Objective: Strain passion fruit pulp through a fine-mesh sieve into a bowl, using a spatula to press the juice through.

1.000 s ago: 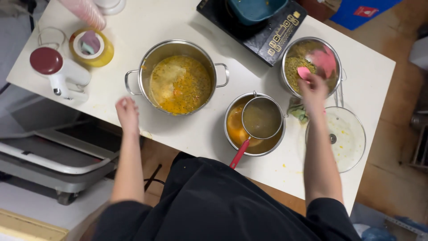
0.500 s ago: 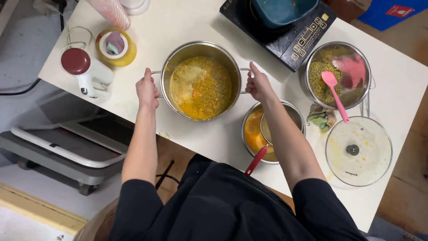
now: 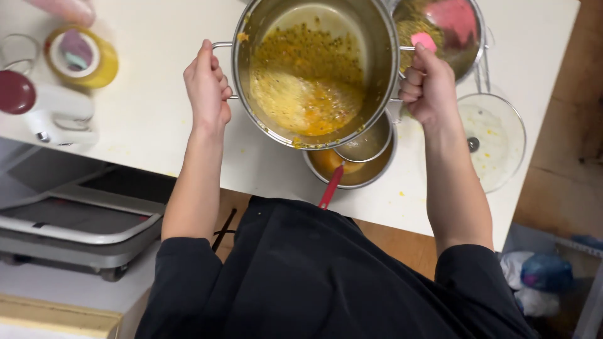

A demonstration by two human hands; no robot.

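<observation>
Gripping 1 pot (image 3: 314, 75), 2 hands (image 3: 207, 88)

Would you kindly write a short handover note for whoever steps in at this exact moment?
Left hand grips the left handle and right hand the right handle of the steel pot. The pot is lifted and tilted toward the strainer, which rests on the small bowl at the table edge. Yellow seedy pulp is gathered at the pot's low side. The bowl already holds orange liquid. Much of the pulp is still in the pot, unpoured.
</observation>
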